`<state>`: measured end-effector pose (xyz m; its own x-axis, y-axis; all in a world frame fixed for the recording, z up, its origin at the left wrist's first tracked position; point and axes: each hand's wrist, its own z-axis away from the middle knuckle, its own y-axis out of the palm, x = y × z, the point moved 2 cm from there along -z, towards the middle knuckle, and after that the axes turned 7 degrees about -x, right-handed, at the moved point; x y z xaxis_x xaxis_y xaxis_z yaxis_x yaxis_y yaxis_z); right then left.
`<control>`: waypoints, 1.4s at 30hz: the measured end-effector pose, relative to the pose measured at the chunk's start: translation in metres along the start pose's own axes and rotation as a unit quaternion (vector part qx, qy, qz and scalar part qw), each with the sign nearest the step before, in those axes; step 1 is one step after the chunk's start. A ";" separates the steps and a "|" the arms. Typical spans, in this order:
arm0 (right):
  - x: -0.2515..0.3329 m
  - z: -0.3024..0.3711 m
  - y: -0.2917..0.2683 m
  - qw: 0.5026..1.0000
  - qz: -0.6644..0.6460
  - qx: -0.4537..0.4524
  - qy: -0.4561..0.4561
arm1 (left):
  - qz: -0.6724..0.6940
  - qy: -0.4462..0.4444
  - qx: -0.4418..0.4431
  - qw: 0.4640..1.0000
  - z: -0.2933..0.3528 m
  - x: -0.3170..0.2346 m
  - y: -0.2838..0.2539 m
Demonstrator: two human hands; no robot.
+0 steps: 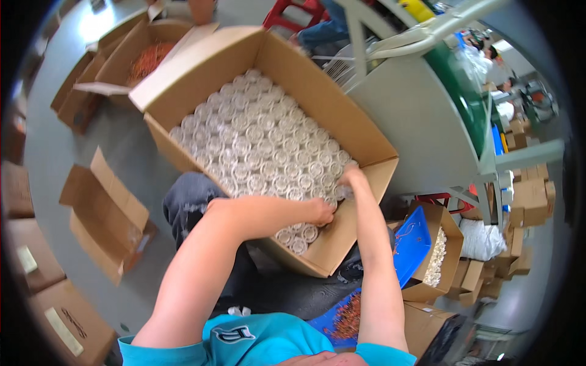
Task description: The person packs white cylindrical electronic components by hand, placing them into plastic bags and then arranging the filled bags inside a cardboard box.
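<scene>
A large open cardboard box (373,141) stands tilted before me, filled with rows of clear, round, cup-like containers (259,146). Both my hands reach into its near right corner. My left hand (320,211) is closed low among the containers, its fingers curled; what they grip is hidden. Close to the right wall, my right hand (351,175) bends its fingers down around a clear container at the edge of the rows. That container is partly covered by the hand.
An open carton (107,213) lies on the floor at left. Beyond it, another box (116,67) holds reddish pieces. At right are a blue tray (415,244), a box of pale pieces (455,244) and a grey-green machine frame (409,110). Stacked cartons line the far right.
</scene>
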<state>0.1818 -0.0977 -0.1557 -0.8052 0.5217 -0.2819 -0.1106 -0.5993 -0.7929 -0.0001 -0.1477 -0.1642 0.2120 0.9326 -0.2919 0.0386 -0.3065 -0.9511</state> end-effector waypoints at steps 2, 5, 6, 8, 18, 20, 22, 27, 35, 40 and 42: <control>0.021 0.014 -0.005 0.999 -0.037 -0.002 0.003 | -0.014 0.002 0.043 0.999 0.011 0.005 0.007; 0.030 0.025 -0.012 0.999 -0.051 -0.019 0.000 | -0.048 0.011 0.073 0.996 0.012 0.004 0.011; 0.035 0.027 -0.015 0.999 -0.050 -0.006 -0.010 | -0.027 -0.007 0.099 0.995 0.013 0.006 0.015; 0.024 0.023 -0.009 0.997 -0.066 -0.033 -0.010 | -0.013 -0.009 0.122 0.992 0.005 0.004 0.010; 0.022 0.029 -0.028 0.995 -0.090 -0.027 -0.029 | 0.002 0.127 0.100 0.987 0.008 -0.007 0.003; 0.019 0.037 -0.033 0.994 -0.102 -0.040 -0.018 | 0.012 0.104 0.123 0.987 0.005 -0.006 0.001; 0.019 0.041 -0.034 0.988 -0.126 -0.092 -0.011 | 0.025 0.081 0.148 0.985 0.003 -0.003 0.000; 0.020 0.050 -0.047 0.980 -0.163 -0.118 0.003 | 0.097 0.038 0.112 0.988 0.008 0.002 0.004; 0.005 0.053 -0.065 0.977 -0.196 -0.079 0.029 | 0.106 0.113 -0.066 0.986 0.010 -0.006 -0.017; -0.010 0.048 -0.080 0.908 -0.316 -0.275 0.008 | 0.207 0.033 -0.221 0.952 0.006 -0.011 -0.038; -0.013 0.048 -0.083 0.838 -0.415 -0.354 -0.019 | 0.462 -0.174 -0.163 0.855 0.000 -0.009 -0.038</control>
<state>0.1731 -0.0840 -0.0601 -0.6408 0.5532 0.5322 -0.2793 0.4777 -0.8329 -0.0034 -0.1449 -0.1252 -0.0023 0.2475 -0.9689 0.2928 -0.9262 -0.2373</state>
